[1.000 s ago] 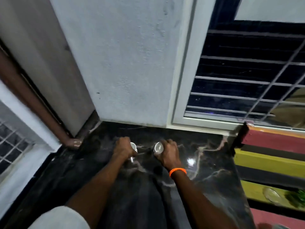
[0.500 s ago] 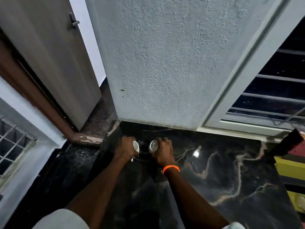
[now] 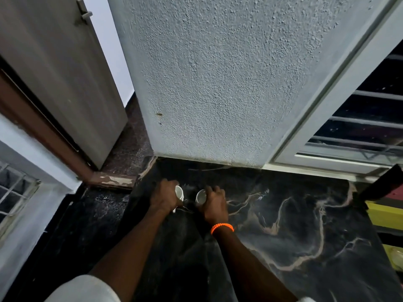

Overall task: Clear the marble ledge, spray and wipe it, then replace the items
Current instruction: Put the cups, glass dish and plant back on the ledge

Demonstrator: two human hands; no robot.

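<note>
Ledge (image 3: 294, 232): black marble with pale veins, running from the rough wall (image 3: 218, 73) toward you; your two forearms reach across it.
Left hand (image 3: 163, 198): your fingers are closed round a small white cup (image 3: 179, 192), gripped from the left; its mouth tips toward the other cup.
Right hand (image 3: 214, 203): likewise wrapped round a second white cup (image 3: 200, 196), gripped from the right; an orange wristband (image 3: 222, 227) circles the wrist.
Cups: side by side near the ledge's back left corner, close to the wall, a narrow gap between them; whether they touch the marble you cannot tell.
Surroundings: grey door (image 3: 58, 68) at left; barred window (image 3: 366, 118) at right; coloured stripes (image 3: 383, 212) past the ledge's right end.
</note>
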